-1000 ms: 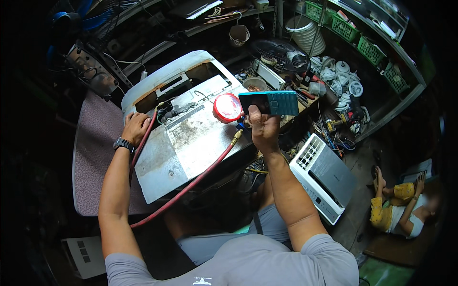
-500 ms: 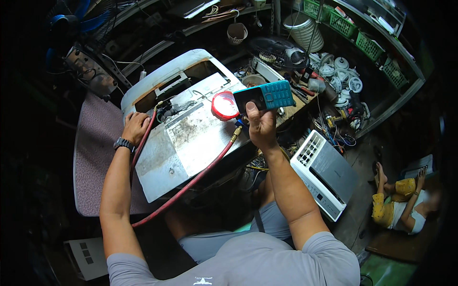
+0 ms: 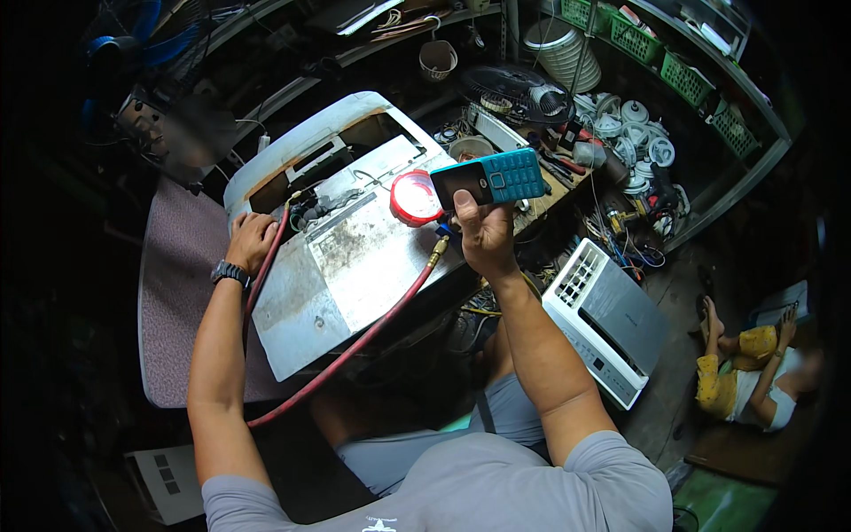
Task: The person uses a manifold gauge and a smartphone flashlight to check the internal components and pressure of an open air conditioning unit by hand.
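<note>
A teal keypad phone (image 3: 516,177) is in my right hand (image 3: 486,238), its thumb across the dark screen and its keys facing up. Just left of the phone, a round gauge with a red rim (image 3: 415,198) sits over the metal casing, partly hidden behind the phone. From a brass fitting below it, a red hose (image 3: 372,332) curves down toward my left forearm. My left hand (image 3: 253,241) lies on the left edge of the white and bare-metal air conditioner casing (image 3: 292,328), fingers extended, close beside another stretch of red hose.
A pink speckled board (image 3: 177,328) lies left of the casing. At right stand a white and grey appliance (image 3: 612,319), a bench crowded with tools (image 3: 563,182) and a pile of white plastic parts (image 3: 634,146). A person (image 3: 753,381) sits at far right.
The phone is slightly lower and more of its screen shows. A blurred shape now appears at the upper left. My left hand stays on the casing.
</note>
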A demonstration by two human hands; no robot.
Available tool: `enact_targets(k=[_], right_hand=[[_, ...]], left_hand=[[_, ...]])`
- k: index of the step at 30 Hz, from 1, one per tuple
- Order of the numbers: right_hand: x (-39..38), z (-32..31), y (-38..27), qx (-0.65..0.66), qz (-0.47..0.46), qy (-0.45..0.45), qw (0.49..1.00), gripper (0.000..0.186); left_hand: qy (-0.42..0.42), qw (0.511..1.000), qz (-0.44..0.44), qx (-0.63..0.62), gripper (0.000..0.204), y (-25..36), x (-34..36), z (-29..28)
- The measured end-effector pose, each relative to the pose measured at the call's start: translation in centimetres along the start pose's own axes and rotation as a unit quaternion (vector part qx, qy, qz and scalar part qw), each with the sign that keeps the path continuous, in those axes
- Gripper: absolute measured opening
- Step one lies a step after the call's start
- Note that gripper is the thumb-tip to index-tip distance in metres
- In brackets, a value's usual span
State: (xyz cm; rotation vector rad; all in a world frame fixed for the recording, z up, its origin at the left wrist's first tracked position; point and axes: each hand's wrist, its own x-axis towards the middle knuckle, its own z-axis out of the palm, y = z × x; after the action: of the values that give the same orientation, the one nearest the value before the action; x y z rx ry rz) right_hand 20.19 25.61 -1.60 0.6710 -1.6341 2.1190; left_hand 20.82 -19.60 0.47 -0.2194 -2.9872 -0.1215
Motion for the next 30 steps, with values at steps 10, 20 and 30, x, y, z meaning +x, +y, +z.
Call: enact_targets(k=[10, 20, 30], right_hand=[[-0.1, 0.3, -0.3, -0.008, 0.046, 0.032, 0.998, 0.042], [-0.1, 1.3, -1.1, 0.012, -0.005, 0.040, 0.999, 0.030], [0.2, 1.1, -1.2, 0.002, -0.010, 0.041, 0.999, 0.031]], left_hand=[[-0.030, 1.000, -0.005, 0.005, 0.041, -0.1, 0.3, -0.1], [-0.029, 0.999, -0.017, 0.006, 0.043, 0.3, -0.6, -0.8], [-0.026, 1.000, -0.007, 0.009, 0.041, 0.1, -0.1, -0.4]])
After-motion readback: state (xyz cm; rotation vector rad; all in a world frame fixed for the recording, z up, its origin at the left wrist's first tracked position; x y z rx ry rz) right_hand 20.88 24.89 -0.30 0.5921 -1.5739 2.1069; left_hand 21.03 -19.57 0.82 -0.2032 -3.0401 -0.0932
